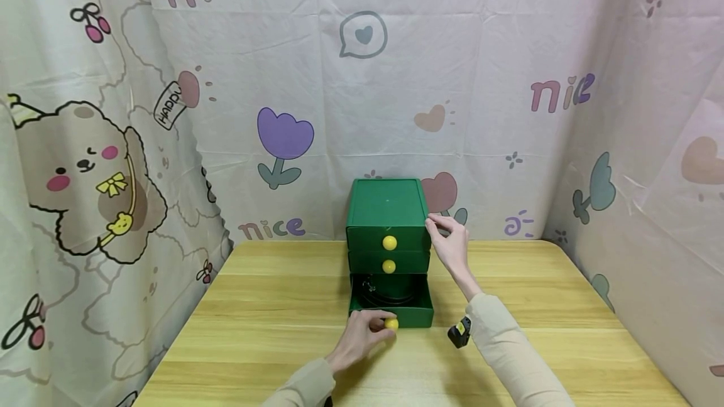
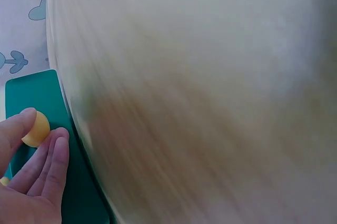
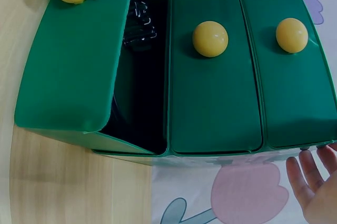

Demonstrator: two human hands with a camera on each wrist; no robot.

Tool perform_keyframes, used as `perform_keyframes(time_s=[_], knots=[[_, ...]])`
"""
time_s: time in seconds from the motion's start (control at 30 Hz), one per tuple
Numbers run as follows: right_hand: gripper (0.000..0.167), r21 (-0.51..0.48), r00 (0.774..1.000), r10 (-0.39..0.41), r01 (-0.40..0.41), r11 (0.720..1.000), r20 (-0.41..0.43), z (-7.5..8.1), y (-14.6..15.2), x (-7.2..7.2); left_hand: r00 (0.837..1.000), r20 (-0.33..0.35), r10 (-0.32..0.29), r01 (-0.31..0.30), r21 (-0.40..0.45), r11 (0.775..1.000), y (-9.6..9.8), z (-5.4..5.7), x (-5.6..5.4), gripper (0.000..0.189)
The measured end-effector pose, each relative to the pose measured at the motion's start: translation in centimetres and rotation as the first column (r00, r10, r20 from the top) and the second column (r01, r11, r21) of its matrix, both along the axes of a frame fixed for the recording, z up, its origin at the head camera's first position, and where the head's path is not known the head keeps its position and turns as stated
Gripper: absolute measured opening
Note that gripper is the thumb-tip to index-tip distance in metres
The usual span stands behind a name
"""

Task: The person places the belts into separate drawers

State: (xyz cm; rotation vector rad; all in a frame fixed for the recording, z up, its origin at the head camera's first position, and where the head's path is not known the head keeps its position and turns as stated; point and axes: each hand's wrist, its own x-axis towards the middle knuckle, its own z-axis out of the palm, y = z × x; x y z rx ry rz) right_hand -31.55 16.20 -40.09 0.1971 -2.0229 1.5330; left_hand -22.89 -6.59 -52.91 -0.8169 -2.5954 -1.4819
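A green drawer cabinet stands on the table with its bottom drawer pulled out. My left hand pinches that drawer's round yellow knob between thumb and fingers. Inside the drawer, partly in shadow, lies a black looped thing; the right wrist view shows shiny black pieces at one end. My right hand touches the cabinet's upper right side near the front corner, its fingers fairly straight. The upper two drawers, with yellow knobs, are closed.
The cabinet stands on a light wooden table, near its back edge. A printed cloth hangs behind and at both sides. A small black device sits at my right wrist.
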Motion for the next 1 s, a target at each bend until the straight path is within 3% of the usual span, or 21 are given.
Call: perform_keyframes(time_s=[0.67,0.9,1.0], knots=[[0.025,-0.017,1.000,0.009,-0.009,1.000,-0.010,-0.2,0.1,-0.2,0.999,-0.032,0.028,-0.028,0.000,1.000,0.1,-0.1,-1.3,0.029],[0.025,0.008,1.000,0.008,-0.008,1.000,0.007,2.8,-0.9,3.1,0.999,-0.031,0.018,-0.018,0.008,1.000,0.1,-0.1,-1.6,0.030],[0.025,0.006,1.000,0.011,-0.011,1.000,-0.003,2.8,-0.9,3.1,0.999,-0.029,0.017,-0.017,0.010,1.000,0.1,-0.1,-1.8,0.030]])
